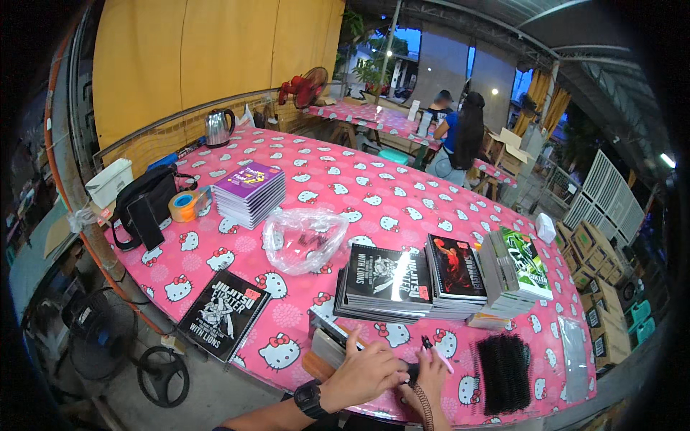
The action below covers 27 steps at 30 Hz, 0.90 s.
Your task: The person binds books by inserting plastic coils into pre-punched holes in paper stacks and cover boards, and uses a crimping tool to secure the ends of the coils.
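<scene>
At the near edge of the table, my left hand [365, 372], with a black watch on its wrist, bends over a low pile with grey page edges [329, 347]. Its fingertips are drawn together beside my right hand; what they grip is hidden. My right hand [429, 377] is closed around a slim pink-and-black tool [440, 354], its dark tip pointing up and away; its exact kind is unclear. Just beyond both hands stands a stack of black spiral-bound books [384, 276]. A bundle of black plastic binding coils [504, 373] lies right of my right hand.
A single black book [224, 314] lies at left. Behind are a clear plastic bag [305, 241], purple books [249, 192], tape rolls [185, 205] and a black bag [147, 205]. More books stand right: red-and-black [456, 266] and green [528, 260]. Two people [460, 133] are at a far table.
</scene>
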Available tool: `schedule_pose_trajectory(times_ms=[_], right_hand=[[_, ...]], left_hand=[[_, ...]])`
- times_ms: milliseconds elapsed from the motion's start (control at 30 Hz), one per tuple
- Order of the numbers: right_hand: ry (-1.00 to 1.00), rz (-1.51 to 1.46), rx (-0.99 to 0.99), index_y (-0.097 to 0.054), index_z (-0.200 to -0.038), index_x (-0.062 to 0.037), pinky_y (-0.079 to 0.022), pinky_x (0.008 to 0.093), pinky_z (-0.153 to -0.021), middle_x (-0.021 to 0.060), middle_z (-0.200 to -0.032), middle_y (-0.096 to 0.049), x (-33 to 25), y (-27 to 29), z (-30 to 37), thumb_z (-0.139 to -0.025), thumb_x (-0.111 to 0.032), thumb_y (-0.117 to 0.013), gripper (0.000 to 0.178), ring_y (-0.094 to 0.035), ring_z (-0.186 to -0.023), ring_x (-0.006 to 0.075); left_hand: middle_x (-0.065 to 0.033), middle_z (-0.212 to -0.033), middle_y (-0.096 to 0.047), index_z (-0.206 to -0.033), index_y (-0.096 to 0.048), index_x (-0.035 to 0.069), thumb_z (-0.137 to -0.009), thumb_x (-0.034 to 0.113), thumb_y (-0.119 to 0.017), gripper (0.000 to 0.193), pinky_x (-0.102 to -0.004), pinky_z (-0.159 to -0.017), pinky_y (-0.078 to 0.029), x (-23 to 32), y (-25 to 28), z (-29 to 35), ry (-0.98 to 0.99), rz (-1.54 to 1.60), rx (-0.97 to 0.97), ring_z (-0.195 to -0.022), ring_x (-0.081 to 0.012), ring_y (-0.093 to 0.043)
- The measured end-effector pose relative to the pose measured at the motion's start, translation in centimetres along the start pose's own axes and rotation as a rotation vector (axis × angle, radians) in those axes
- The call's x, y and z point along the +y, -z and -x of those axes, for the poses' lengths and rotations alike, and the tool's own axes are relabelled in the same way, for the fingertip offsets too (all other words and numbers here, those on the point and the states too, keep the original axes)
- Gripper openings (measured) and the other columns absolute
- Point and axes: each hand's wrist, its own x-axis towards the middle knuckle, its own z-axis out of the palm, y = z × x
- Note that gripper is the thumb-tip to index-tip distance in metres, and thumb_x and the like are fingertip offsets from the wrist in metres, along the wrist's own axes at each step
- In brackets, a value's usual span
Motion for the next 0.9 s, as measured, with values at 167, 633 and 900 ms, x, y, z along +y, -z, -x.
schedule_pose_trajectory(times_ms=[167,633,900], right_hand=[[0.036,0.335,-0.115,-0.048,-0.129,-0.0164,-0.022,0.0601,-0.104,0.0182,-0.144,-0.029,-0.4,-2.5,1.0,-0.057,-0.045,-0.078,0.083,-0.021,-0.127,0.0550],[0.016,-0.730,-0.074,-0.069,-0.104,-0.0088,-0.033,0.0500,-0.102,0.0193,-0.117,-0.060,0.3,3.2,-2.4,-0.078,-0.042,-0.067,0.042,-0.052,-0.113,0.0394],[0.128,-0.754,-0.461,-0.066,-0.101,0.0061,-0.041,0.0439,-0.097,0.0243,-0.111,-0.061,-0.5,5.9,-4.8,-0.074,-0.050,-0.069,0.063,-0.061,-0.101,0.0318]], left_hand=[[0.0051,-0.091,-0.060,-0.093,-0.064,0.018,-0.086,0.038,-0.058,0.022,-0.0652,-0.100,-0.009,-0.3,-0.4,0.1,-0.028,-0.014,0.092,-0.100,-0.0151,-0.054],[0.0030,-0.089,-0.060,-0.090,-0.066,0.019,-0.075,0.042,-0.068,0.028,-0.0649,-0.100,-0.009,-1.0,1.7,0.1,0.032,-0.015,0.290,-0.098,-0.0160,-0.053],[0.0056,-0.083,-0.060,-0.092,-0.067,0.022,-0.059,0.039,-0.080,0.040,-0.0606,-0.103,-0.008,-2.1,1.8,0.9,0.097,-0.071,0.161,-0.091,-0.0141,-0.055]])
